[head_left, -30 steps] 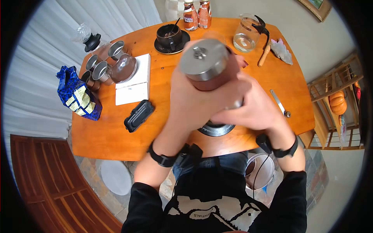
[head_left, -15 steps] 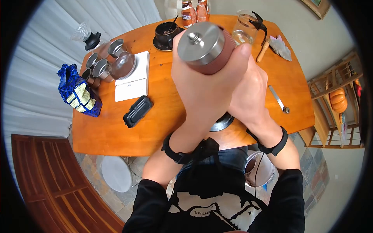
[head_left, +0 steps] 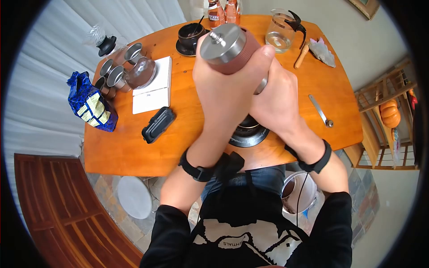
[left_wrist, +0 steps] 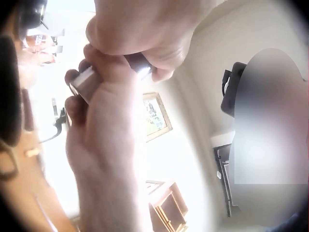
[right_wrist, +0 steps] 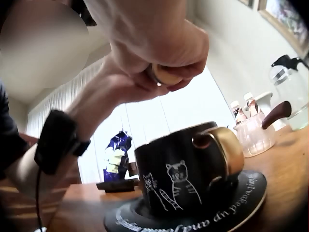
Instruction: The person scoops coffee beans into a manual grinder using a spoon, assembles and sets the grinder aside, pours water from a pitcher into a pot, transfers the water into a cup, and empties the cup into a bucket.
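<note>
A hand coffee grinder (head_left: 234, 67) with a brown ridged body and silver lid, its small metal stub upward, is held above the table, tilted. My left hand (head_left: 223, 96) wraps round its upper body, thumb up along the side. Just below and to the right, my right hand (head_left: 279, 96) grips the lower part, where a bit of silver metal shows between the hands. The palm sides are mostly hidden. Under the hands stands a black cup (right_wrist: 169, 169) with cat drawings and a gold handle, on a lettered black saucer (right_wrist: 251, 193).
A silver crank arm (head_left: 319, 110) lies to the right. Beyond it are a glass jug (head_left: 279, 38) and a wooden-handled tool (head_left: 302, 56). On the left are a black case (head_left: 158, 125), notebook (head_left: 152, 94), metal cups (head_left: 117, 77), glass server (head_left: 142, 73) and blue bag (head_left: 91, 105). Another black cup (head_left: 190, 35) stands behind.
The grinder has moved away from me and slightly left, and its lid tilts more. My right hand has turned in closer beneath the left, its hold now tighter against it.
</note>
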### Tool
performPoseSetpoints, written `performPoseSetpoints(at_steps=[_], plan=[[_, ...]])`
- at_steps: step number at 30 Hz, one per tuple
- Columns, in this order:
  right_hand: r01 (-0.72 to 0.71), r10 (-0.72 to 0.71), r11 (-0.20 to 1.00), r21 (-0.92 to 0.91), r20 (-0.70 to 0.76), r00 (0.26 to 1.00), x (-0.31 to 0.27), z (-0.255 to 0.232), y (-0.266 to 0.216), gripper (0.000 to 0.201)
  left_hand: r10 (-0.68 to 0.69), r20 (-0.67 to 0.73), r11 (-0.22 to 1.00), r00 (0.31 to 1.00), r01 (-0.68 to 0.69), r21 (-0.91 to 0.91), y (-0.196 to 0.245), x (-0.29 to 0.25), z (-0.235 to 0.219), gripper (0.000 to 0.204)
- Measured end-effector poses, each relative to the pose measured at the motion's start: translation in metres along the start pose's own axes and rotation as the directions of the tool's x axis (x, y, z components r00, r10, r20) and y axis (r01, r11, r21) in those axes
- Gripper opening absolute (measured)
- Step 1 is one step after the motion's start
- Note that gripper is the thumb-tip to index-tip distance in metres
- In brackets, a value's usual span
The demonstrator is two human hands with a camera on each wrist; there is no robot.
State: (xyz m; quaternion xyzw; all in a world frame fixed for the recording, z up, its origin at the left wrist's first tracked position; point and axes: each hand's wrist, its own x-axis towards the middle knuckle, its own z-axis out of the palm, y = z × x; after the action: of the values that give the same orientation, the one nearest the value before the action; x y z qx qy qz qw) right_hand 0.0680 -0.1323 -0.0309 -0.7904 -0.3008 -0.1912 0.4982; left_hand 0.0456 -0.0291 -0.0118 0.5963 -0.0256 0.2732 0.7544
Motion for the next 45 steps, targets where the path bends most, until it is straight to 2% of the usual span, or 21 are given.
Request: performPoseSetpoints(at_steps=[1,5,6,7,8,10,11,12,13,14,15,16,17,20,24,29,30,33,40,44,45], plan=[[0.083,-0.095,0.991,-0.103,-0.125,0.988,-0.001,0.002,0.002,0.042,0.092,-0.099,0.991,0.991,-0.081,0.108,-0.001,-0.002,0.003,0.047],[0.143,-0.171,0.968,-0.207,-0.122,0.978,0.005,-0.003,0.002,0.046,0.173,-0.181,0.976,0.968,-0.144,0.166,0.006,-0.003,0.005,0.047],[-0.018,-0.018,0.973,0.228,0.152,0.988,0.009,-0.016,-0.001,0.045,0.01,-0.01,0.999,1.0,-0.01,-0.044,0.009,0.0,-0.006,0.047],[-0.285,0.007,0.783,0.553,0.45,0.893,0.012,-0.025,-0.001,0.045,-0.117,0.193,0.961,0.974,0.16,-0.224,0.011,0.002,-0.015,0.047],[-0.285,0.008,0.782,0.554,0.449,0.893,0.011,-0.029,0.001,0.045,-0.118,0.194,0.961,0.974,0.161,-0.223,0.012,0.003,-0.02,0.047],[-0.525,0.084,0.683,0.508,0.66,0.747,0.009,-0.035,0.003,0.049,-0.057,0.444,0.939,0.894,0.199,-0.281,0.012,0.004,-0.025,0.024],[-0.631,0.105,0.626,0.459,0.751,0.652,0.01,-0.036,0.003,0.051,-0.055,0.443,0.938,0.895,0.198,-0.284,0.012,0.005,-0.024,0.024],[-0.512,0.133,0.731,0.452,0.641,0.756,0.008,-0.031,-0.003,0.05,-0.102,0.324,0.96,0.94,0.178,-0.215,0.011,0.005,-0.021,0.034],[-0.515,0.131,0.731,0.448,0.648,0.75,0.009,-0.023,-0.005,0.05,-0.145,0.193,0.975,0.971,0.174,-0.142,0.011,0.004,-0.019,0.045],[-0.245,0.152,0.942,0.23,0.357,0.922,0.006,-0.014,-0.004,0.045,0.0,0.059,0.991,0.998,-0.008,0.131,0.012,0.002,-0.013,0.042],[-0.024,0.03,0.994,-0.111,0.048,0.998,0.002,-0.008,-0.001,0.042,-0.005,0.057,0.992,0.998,-0.002,0.13,0.009,0.001,-0.012,0.042],[-0.018,0.023,0.99,-0.14,0.033,0.999,0.002,-0.007,0.006,0.043,0.035,-0.009,0.999,0.999,-0.035,0.0,0.005,0.006,-0.011,0.041],[-0.014,0.019,0.989,-0.144,0.035,0.999,0.001,-0.011,0.007,0.043,0.06,-0.081,0.989,0.995,-0.07,-0.129,0.003,0.008,-0.011,0.039],[-0.21,0.19,0.961,0.178,0.124,0.974,-0.004,-0.022,0.008,0.042,0.028,-0.007,0.958,1.0,-0.029,-0.286,0.007,0.006,-0.022,0.033],[-0.248,0.204,0.952,0.179,0.234,0.951,-0.005,-0.04,0.018,0.043,-0.081,0.056,0.873,0.995,0.098,-0.477,0.0,0.005,-0.042,0.038],[0.014,0.088,0.975,-0.22,0.448,0.89,-0.002,-0.06,0.021,0.051,-0.307,0.05,0.757,0.951,0.275,-0.592,-0.028,0.008,-0.069,0.046],[0.235,-0.068,0.935,-0.264,0.518,0.853,0.003,-0.061,0.022,0.053,-0.339,0.049,0.741,0.94,0.298,-0.602,-0.033,0.009,-0.071,0.045],[0.463,-0.174,0.81,-0.36,0.606,0.776,0.007,-0.056,0.008,0.053,-0.396,0.048,0.695,0.917,0.333,-0.637,-0.049,0.01,-0.075,0.05],[0.596,-0.238,0.683,-0.422,0.643,0.728,0.005,-0.043,0.0,0.055,-0.372,0.056,0.713,0.926,0.324,-0.621,-0.061,0.005,-0.079,0.042],[0.566,-0.21,0.699,-0.436,0.632,0.746,0.01,-0.045,0.0,0.056,-0.376,0.062,0.698,0.925,0.326,-0.638,-0.065,0.004,-0.077,0.041],[0.452,-0.172,0.802,-0.389,0.575,0.8,0.01,-0.046,0.002,0.051,-0.39,0.057,0.706,0.919,0.338,-0.622,-0.065,0.003,-0.077,0.045]])
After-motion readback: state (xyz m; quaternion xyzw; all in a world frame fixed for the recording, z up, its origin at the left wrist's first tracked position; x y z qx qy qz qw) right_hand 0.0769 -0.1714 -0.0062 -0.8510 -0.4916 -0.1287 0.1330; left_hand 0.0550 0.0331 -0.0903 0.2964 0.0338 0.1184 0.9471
